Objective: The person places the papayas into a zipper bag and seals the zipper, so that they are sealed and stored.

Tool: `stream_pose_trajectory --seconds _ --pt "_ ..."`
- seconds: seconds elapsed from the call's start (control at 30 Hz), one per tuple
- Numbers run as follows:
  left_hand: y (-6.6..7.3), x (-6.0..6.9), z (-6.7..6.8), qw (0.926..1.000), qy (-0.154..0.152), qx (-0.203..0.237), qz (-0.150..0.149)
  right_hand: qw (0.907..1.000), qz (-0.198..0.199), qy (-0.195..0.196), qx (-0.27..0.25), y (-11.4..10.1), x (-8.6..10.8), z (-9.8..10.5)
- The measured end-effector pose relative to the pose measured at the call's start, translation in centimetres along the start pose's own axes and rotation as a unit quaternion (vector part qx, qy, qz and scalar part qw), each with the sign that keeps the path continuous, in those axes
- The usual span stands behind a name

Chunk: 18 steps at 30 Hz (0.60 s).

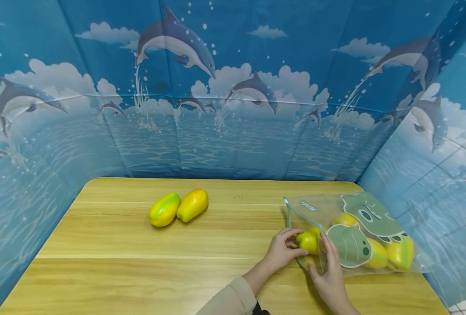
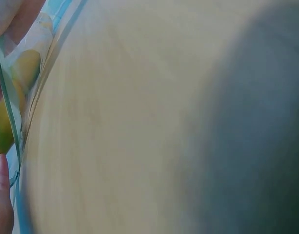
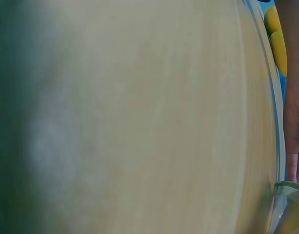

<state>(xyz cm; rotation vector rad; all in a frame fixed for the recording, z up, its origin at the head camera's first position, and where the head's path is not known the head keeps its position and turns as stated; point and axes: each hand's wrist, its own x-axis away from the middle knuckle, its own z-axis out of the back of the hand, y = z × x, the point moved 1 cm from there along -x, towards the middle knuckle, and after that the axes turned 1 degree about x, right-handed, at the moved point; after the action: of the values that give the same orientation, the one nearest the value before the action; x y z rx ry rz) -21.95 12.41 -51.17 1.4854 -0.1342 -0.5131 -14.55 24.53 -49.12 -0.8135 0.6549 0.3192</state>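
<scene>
Overhead, the left hand (image 1: 280,250) pinched a smooth, oblong fruit (image 1: 306,242) between curled fingers; the right hand (image 1: 329,278), nearly straight-fingered, touched a translucent plastic bag (image 1: 349,246). The left wrist showed the fruit beside one straight fingertip (image 2: 2,171); the right, a green rim (image 3: 290,185) near the fingers.

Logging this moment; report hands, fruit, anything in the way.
Left hand grips yellow fruit at mouth of clear bag. Right hand touches bag edge. Other fruits inside bag, possibly crowding its path.
</scene>
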Motion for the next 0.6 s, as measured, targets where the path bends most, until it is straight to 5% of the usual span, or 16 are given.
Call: stream_pose_trajectory --seconds 0.6 --pt "0.24 -0.42 -0.59 0.9998 0.0 -0.021 -0.008 1.0 0.0 -0.002 -0.005 -0.02 -0.11 -0.07"
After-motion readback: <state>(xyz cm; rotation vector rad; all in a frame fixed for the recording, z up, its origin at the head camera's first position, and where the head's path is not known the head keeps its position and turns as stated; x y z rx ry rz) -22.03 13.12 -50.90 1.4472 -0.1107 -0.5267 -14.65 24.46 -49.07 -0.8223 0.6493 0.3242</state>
